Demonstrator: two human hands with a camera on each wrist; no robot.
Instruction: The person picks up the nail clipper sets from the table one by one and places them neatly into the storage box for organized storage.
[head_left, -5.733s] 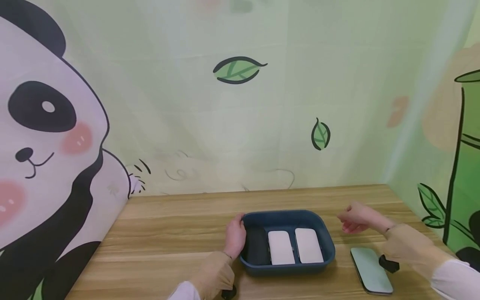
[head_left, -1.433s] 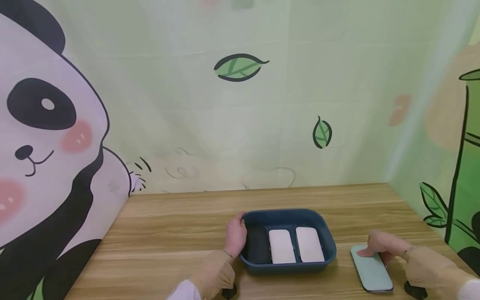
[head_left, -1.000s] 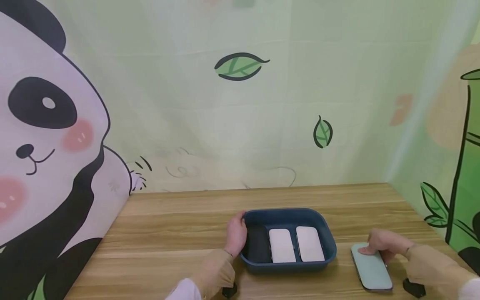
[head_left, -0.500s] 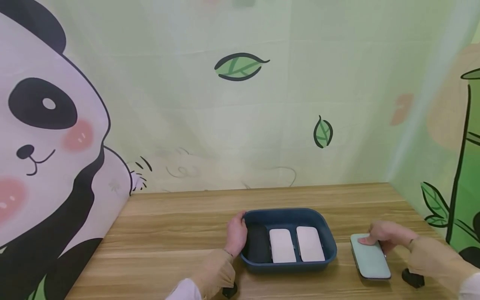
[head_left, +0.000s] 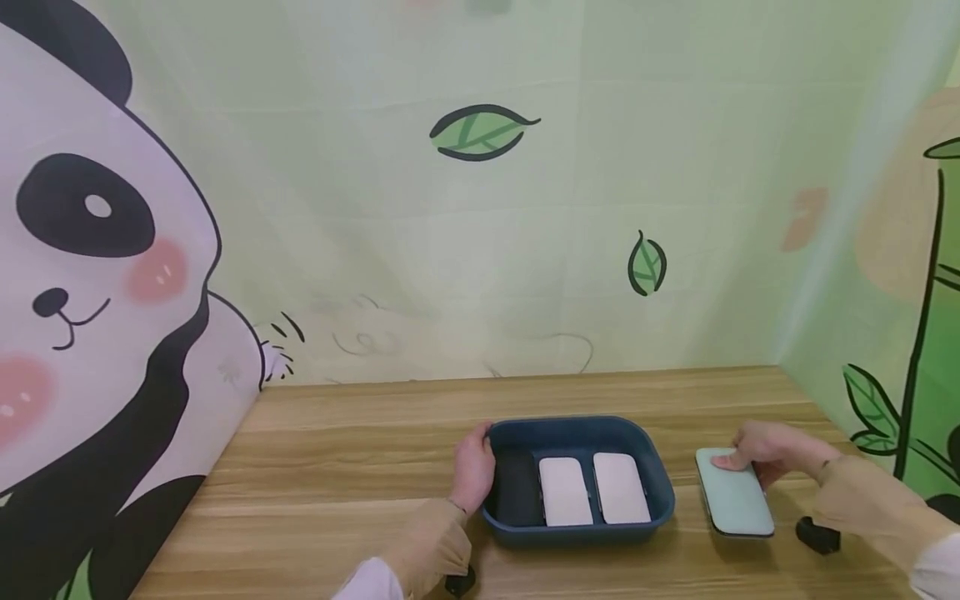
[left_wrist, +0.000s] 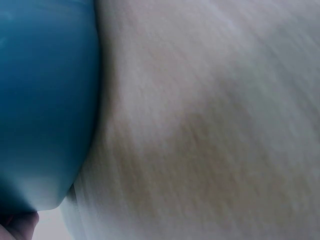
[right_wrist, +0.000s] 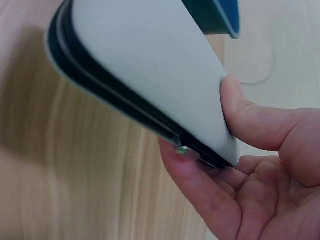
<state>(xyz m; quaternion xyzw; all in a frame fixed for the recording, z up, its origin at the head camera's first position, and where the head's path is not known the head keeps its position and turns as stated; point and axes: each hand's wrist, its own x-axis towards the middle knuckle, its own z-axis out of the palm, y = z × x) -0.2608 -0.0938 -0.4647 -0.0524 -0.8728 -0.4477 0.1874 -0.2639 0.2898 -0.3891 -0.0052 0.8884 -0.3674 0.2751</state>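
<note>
My right hand (head_left: 772,450) pinches the far end of a mint-green flat case (head_left: 735,493) with rounded corners, thumb on top. The right wrist view shows the case (right_wrist: 150,65) with a dark seam along its edge and a small catch, fingers (right_wrist: 200,187) beneath it. It hangs above the table, right of a dark blue plastic bin (head_left: 577,538). My left hand (head_left: 473,471) grips the bin's left rim; its finger ends are hidden. Inside the bin lie a black flat item (head_left: 514,490) and two white flat cases, one in the middle (head_left: 565,492), one at right (head_left: 621,489).
The bin stands on a wood-grain table (head_left: 360,467). A pale green cloth backdrop (head_left: 510,250) with a printed panda (head_left: 97,292) rises behind the table and along its sides. A black wrist device (head_left: 817,535) sits below my right sleeve.
My right hand came down to the mint-green case, took hold of its far end and raised it off the table, moving it slightly away and left. My left hand and the bin stayed put.
</note>
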